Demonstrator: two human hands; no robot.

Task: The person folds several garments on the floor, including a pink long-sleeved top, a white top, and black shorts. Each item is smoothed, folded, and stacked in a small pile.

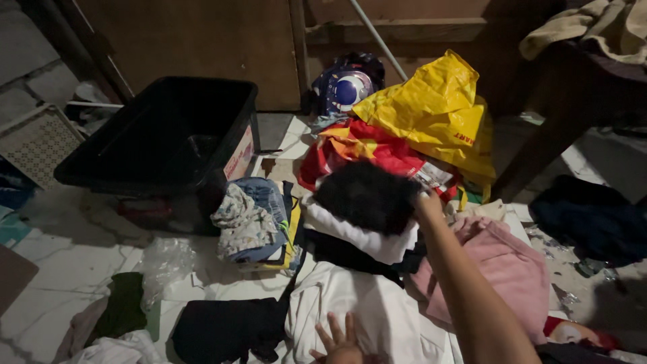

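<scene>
Nearest me, my left hand (339,345) lies with fingers spread on the white garment (367,317) at the bottom edge, while my right hand (427,202) reaches forward and grips the black fuzzy cloth (367,195) atop the folded pile, beside the pink garment (502,266).

Single view, from the camera on my head, looking steeply down and forward over a floor strewn with clothes. My right hand (428,202) reaches away from the lens at mid-frame; my left hand (339,344) sits at the bottom edge, nearest the camera. The black plastic bin (158,135) lies farther off, upper left, with what seems to be a wooden panel (202,40) closing the dim far end. No second view overlaps.
</scene>
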